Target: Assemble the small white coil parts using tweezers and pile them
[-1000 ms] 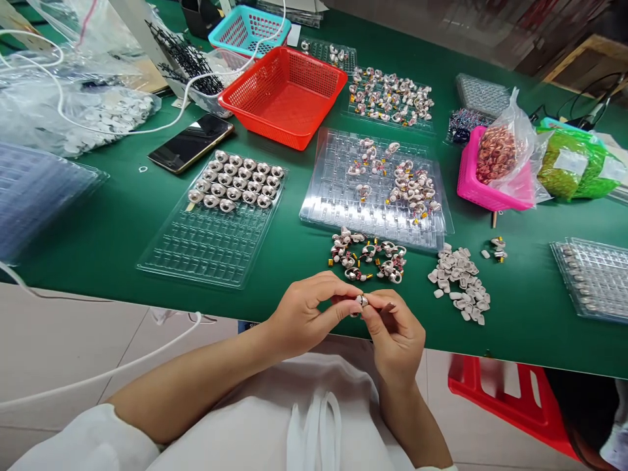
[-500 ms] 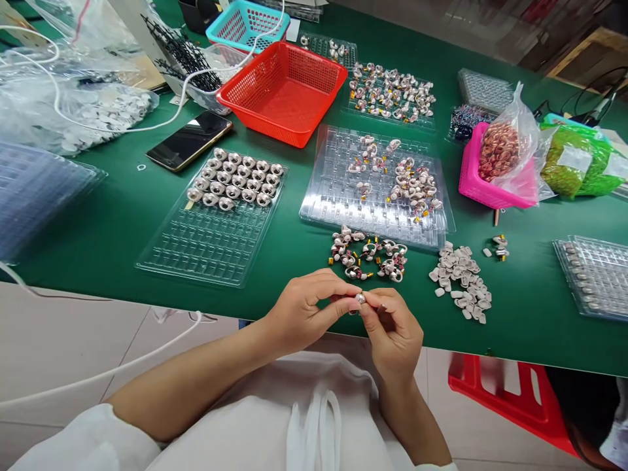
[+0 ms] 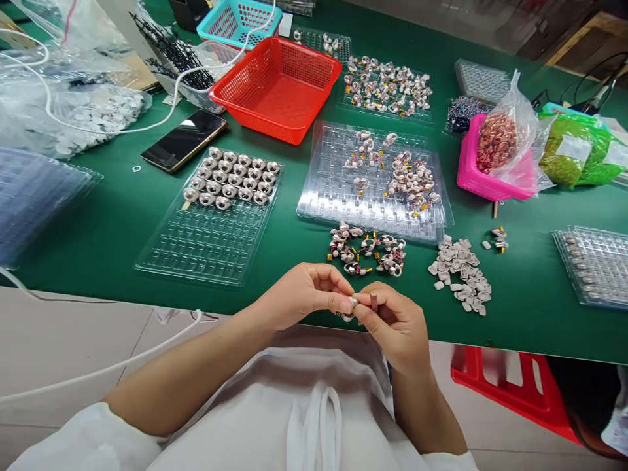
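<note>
A small, shiny, silver-beige earbud is pinched between both hands at the table's front edge. My left hand grips it from the left with thumb and fingertips. From the other side, the thumb and forefinger of my right hand close on it. A short brown stick pokes up between my right fingers. Much of the earbud is hidden by the fingertips. Just beyond the hands lies a loose pile of wired earbud parts with yellow tabs. Several small beige covers are heaped to the right.
A clear tray with rows of silvery earbuds lies left, near a phone. Stacked clear trays hold wired parts. Behind are a red basket and blue basket; a pink basket stands right.
Both hands have shifted slightly left and down with the earbud. The brown stick now stands more upright in my right hand. The camera view has moved slightly.
</note>
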### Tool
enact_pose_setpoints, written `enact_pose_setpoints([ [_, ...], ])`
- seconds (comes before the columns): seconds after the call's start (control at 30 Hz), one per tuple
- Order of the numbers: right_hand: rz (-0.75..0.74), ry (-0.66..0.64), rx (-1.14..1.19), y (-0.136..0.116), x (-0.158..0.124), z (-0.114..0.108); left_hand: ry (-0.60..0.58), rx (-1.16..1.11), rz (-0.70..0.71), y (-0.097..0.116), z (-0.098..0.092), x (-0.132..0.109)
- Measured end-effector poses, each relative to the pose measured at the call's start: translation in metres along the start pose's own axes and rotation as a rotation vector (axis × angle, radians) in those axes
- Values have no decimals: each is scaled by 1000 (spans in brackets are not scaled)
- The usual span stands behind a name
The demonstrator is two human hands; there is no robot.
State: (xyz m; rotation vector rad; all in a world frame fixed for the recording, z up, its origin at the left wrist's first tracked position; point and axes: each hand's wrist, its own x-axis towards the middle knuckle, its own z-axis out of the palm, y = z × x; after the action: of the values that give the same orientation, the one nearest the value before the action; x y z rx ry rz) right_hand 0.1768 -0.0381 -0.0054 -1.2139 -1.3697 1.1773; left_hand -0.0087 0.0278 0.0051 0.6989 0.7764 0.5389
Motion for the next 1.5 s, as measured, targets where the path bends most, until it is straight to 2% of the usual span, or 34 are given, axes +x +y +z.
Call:
enact_pose_setpoints([
  [0.27, 56, -77, 113, -2, 2, -2, -103, -31, -52, -7, -6, 3],
  [0.43, 56, -54, 103, -2, 0, 0, -117, -40, -51, -7, -5, 3],
  [0.67, 44, -43, 203, -3, 2, 2, -111, -51, -54, -7, -5, 3],
  [0.9, 263, -34, 359, 0, 2, 1, -129, -24, 13, -1, -3, 2],
  [1.1, 333, -7, 388, 3, 3, 0, -84, -91, 41, -4, -3, 2],
  [1.2, 289, 36, 267, -1, 2, 2, -45, -82, 38, -6, -3, 1],
  [1.27, 207, 57, 136, -3, 0, 4, -18, -57, 54, -7, -3, 0],
  [1.4, -62, 96, -110, -1, -9, 6, 19, 35, 114, -5, -3, -4],
  [1.5, -287, 134, -200, 4, -14, 4, 13, 88, 105, -3, -3, -6],
])
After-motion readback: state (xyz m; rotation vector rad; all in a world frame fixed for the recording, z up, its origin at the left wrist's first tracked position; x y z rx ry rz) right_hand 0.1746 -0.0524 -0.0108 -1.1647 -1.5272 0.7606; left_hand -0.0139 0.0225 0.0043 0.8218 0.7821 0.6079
